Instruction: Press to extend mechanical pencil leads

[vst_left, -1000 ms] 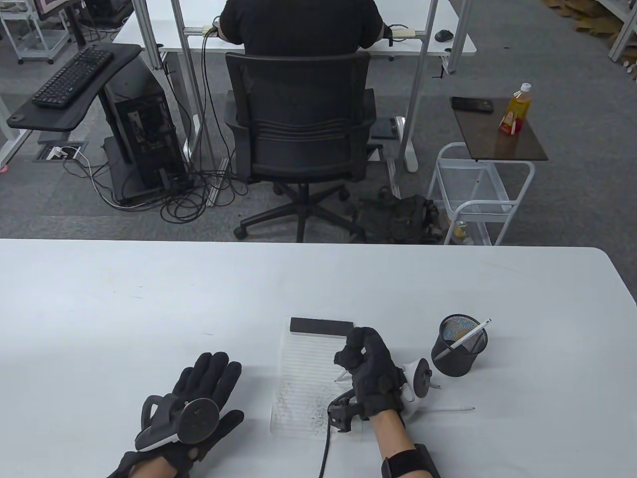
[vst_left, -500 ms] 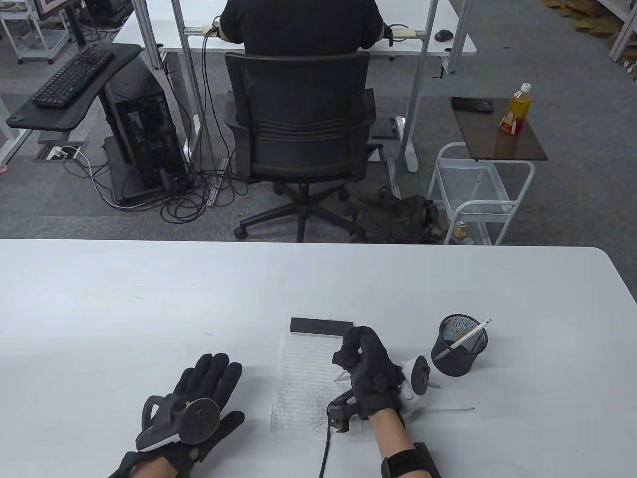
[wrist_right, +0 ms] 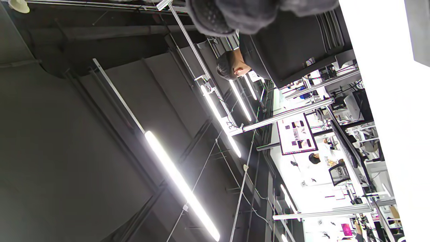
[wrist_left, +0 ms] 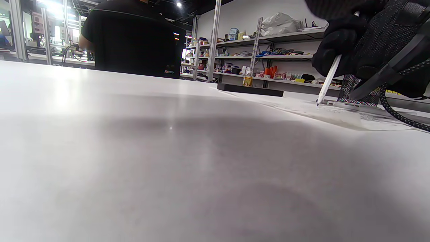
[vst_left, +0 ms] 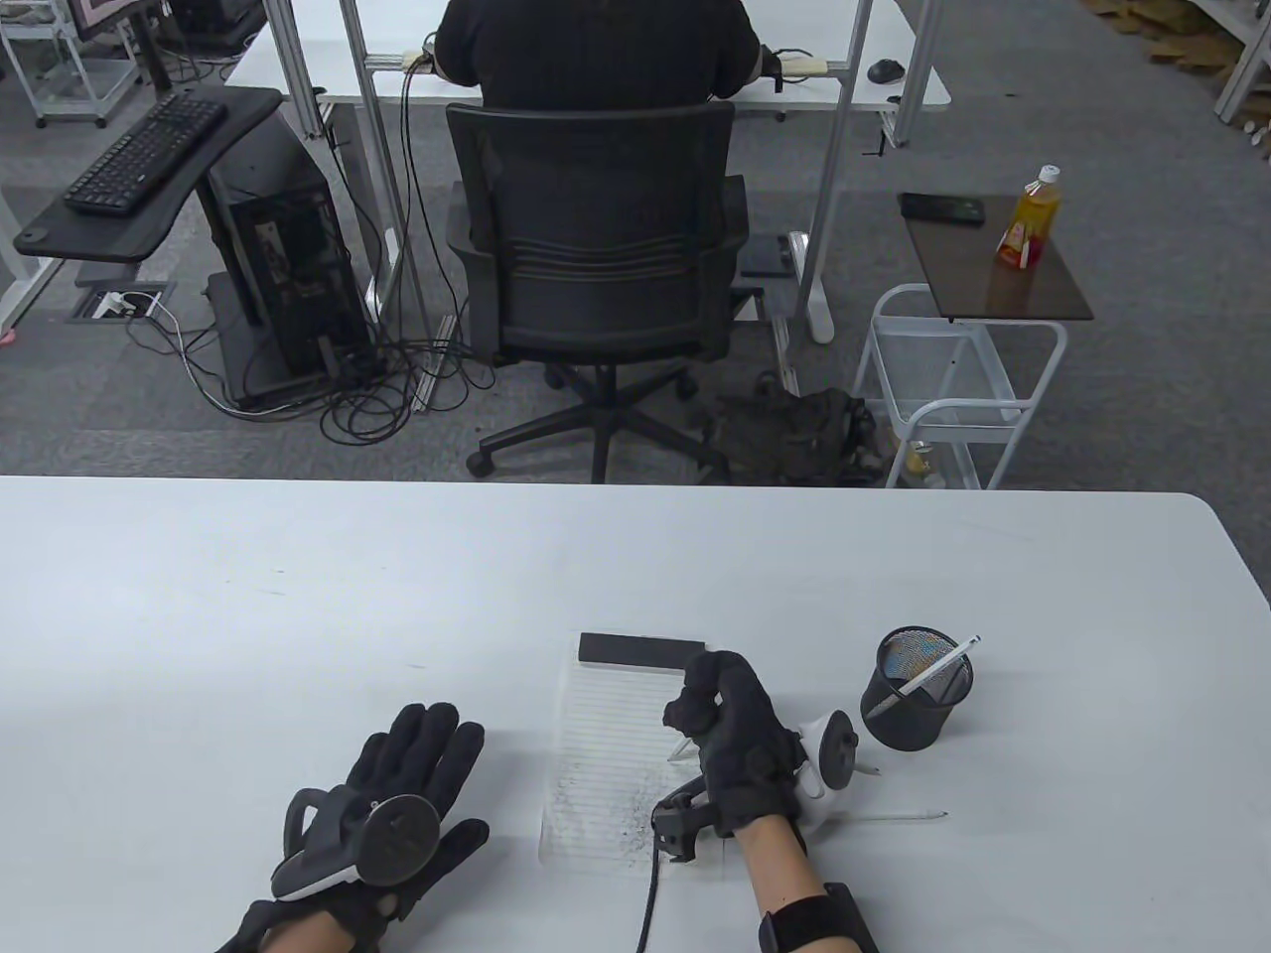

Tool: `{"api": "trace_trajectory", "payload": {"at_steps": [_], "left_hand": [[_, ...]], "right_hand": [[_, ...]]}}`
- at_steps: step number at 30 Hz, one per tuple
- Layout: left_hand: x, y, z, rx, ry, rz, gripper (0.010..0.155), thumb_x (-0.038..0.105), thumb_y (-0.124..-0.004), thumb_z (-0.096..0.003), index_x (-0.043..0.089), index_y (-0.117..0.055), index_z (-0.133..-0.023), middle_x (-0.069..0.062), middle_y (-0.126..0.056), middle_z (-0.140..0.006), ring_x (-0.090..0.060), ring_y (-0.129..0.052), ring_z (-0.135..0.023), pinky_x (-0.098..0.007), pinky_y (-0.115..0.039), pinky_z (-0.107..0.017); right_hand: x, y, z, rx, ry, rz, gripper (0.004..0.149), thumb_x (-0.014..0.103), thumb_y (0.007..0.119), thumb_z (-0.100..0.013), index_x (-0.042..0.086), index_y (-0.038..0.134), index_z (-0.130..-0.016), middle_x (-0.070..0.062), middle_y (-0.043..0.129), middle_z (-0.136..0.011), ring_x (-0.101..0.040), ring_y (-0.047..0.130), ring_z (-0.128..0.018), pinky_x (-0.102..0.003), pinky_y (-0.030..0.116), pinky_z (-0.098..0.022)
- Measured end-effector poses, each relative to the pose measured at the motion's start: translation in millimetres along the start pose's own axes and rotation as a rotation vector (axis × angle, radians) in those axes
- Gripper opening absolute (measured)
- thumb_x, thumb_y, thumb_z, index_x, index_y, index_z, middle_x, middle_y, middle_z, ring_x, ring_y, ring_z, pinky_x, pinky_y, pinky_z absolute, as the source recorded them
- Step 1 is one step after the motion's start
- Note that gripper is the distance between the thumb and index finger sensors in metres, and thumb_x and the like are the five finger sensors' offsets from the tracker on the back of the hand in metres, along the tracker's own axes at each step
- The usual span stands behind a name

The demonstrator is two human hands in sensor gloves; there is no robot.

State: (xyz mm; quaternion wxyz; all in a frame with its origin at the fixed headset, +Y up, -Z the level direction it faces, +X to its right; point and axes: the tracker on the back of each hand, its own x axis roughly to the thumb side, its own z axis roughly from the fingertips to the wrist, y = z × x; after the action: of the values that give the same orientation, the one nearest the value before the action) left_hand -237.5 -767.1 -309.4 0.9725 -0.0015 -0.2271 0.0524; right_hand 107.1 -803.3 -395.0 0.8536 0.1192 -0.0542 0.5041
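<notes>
**Table view and wrist views: right hand gripping a mechanical pencil above a lined notepad**

Table view. The right hand (vst_left: 737, 743) is curled closed around a white mechanical pencil (vst_left: 680, 747), whose tip points down and toward the left of the grip, over the lined notepad (vst_left: 604, 740). The notepad lies under and to the left of the grip; graphite marks speckle its near end, and a black binding strip (vst_left: 640, 650) caps its far end, just beyond the knuckles. To the right of the grip stands a black mesh pencil cup (vst_left: 916, 687) with a second white pencil (vst_left: 923, 675) leaning in it. Nearer the person than the grip, on the right, a third pencil (vst_left: 899, 816) lies flat on the white table (vst_left: 298, 615). The left hand (vst_left: 397, 794) rests palm down on the table, fingers spread and holding nothing, well to the left of the grip.

Left wrist view. Seen low across the table, the right hand (wrist_left: 356, 40) holds the mechanical pencil (wrist_left: 328, 79) tilted, its tip just at the notepad (wrist_left: 336, 112). Whether it touches cannot be told. The mesh cup (wrist_left: 359, 90) stands behind the grip.

Right wrist view. Only gloved fingertips (wrist_right: 235, 15) show at the top edge, against ceiling lights; the pencil is out of sight.
</notes>
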Motion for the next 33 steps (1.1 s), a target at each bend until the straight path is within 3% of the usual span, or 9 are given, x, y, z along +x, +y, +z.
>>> {"api": "trace_trajectory", "payload": {"at_steps": [5,9,13,19,21,24,27,30,33], "left_hand": [[-1.4,1.9,0.1,0.009,0.003,0.002,0.088,0.063,-0.063,-0.0457,0.024,-0.025,-0.114,-0.013,-0.024,-0.120,-0.048,-0.031,-0.111,-0.065,-0.041,-0.077],[-3.5,0.9,0.6,0.000,0.009,-0.002,0.087,0.062,-0.063,-0.0458,0.024,-0.025,-0.114,-0.013,-0.024,-0.120,-0.048,-0.031,-0.111,-0.065,-0.041,-0.077],[-2.8,1.1,0.3,0.003,0.005,-0.003,0.087,0.063,-0.063,-0.0457,0.024,-0.025,-0.114,-0.013,-0.024,-0.120,-0.048,-0.031,-0.111,-0.065,-0.041,-0.077],[-2.8,1.3,0.1,0.004,0.002,-0.011,0.087,0.062,-0.063,-0.0458,0.024,-0.025,-0.114,-0.013,-0.024,-0.120,-0.048,-0.031,-0.111,-0.065,-0.041,-0.077],[-2.8,1.4,0.4,0.003,0.003,-0.013,0.087,0.062,-0.063,-0.0457,0.024,-0.025,-0.114,-0.013,-0.024,-0.120,-0.048,-0.031,-0.111,-0.065,-0.041,-0.077],[-2.4,1.7,0.3,0.006,0.001,-0.013,0.087,0.062,-0.063,-0.0459,0.024,-0.025,-0.114,-0.013,-0.024,-0.120,-0.048,-0.031,-0.112,-0.065,-0.041,-0.077],[-2.0,1.7,0.4,0.007,-0.001,-0.016,0.087,0.063,-0.063,-0.0457,0.024,-0.025,-0.114,-0.013,-0.024,-0.120,-0.048,-0.031,-0.112,-0.065,-0.041,-0.077],[-1.5,1.8,0.1,0.011,-0.003,-0.017,0.087,0.063,-0.063,-0.0458,0.024,-0.025,-0.114,-0.013,-0.024,-0.120,-0.048,-0.031,-0.112,-0.065,-0.041,-0.077],[-1.1,1.7,0.3,0.009,-0.002,-0.019,0.087,0.063,-0.063,-0.0458,0.024,-0.025,-0.114,-0.013,-0.024,-0.120,-0.048,-0.031,-0.111,-0.065,-0.041,-0.077]], "right_hand": [[27.6,20.7,-1.9,0.111,-0.021,-0.013,0.056,0.045,0.058,-0.059,0.005,0.064,-0.097,-0.016,0.078,-0.071,-0.045,0.075,-0.059,-0.073,0.059,-0.056],[63.7,37.0,-4.4,0.144,0.023,0.236,0.051,0.028,0.062,-0.058,0.006,0.052,-0.103,-0.018,0.070,-0.083,-0.047,0.070,-0.068,-0.071,0.061,-0.057],[97.0,32.5,-3.3,0.153,0.042,0.456,0.050,0.016,0.063,-0.055,0.007,0.052,-0.103,-0.019,0.067,-0.086,-0.046,0.073,-0.067,-0.066,0.070,-0.052],[149.3,1.6,1.9,0.104,0.138,0.709,0.049,0.011,0.067,-0.054,0.009,0.061,-0.102,-0.022,0.054,-0.092,-0.046,0.073,-0.068,-0.063,0.076,-0.049],[165.2,-13.5,8.8,0.033,0.174,0.823,0.049,0.011,0.069,-0.054,0.012,0.064,-0.102,-0.022,0.045,-0.093,-0.045,0.072,-0.070,-0.063,0.075,-0.051],[182.7,-34.0,17.8,-0.031,0.193,0.952,0.047,0.011,0.073,-0.053,0.013,0.070,-0.100,-0.021,0.048,-0.091,-0.045,0.072,-0.071,-0.064,0.074,-0.053],[197.2,-55.1,27.0,-0.092,0.223,0.964,0.047,0.010,0.074,-0.052,0.012,0.072,-0.099,-0.021,0.053,-0.089,-0.046,0.074,-0.070,-0.065,0.074,-0.053],[208.2,-71.5,33.8,-0.148,0.252,0.994,0.050,0.009,0.076,-0.052,0.011,0.069,-0.101,-0.022,0.056,-0.089,-0.047,0.074,-0.070,-0.067,0.072,-0.054],[217.7,-88.8,39.6,-0.218,0.288,1.137,0.053,0.010,0.079,-0.051,0.011,0.066,-0.102,-0.022,0.061,-0.088,-0.048,0.076,-0.071,-0.069,0.071,-0.054]]}}
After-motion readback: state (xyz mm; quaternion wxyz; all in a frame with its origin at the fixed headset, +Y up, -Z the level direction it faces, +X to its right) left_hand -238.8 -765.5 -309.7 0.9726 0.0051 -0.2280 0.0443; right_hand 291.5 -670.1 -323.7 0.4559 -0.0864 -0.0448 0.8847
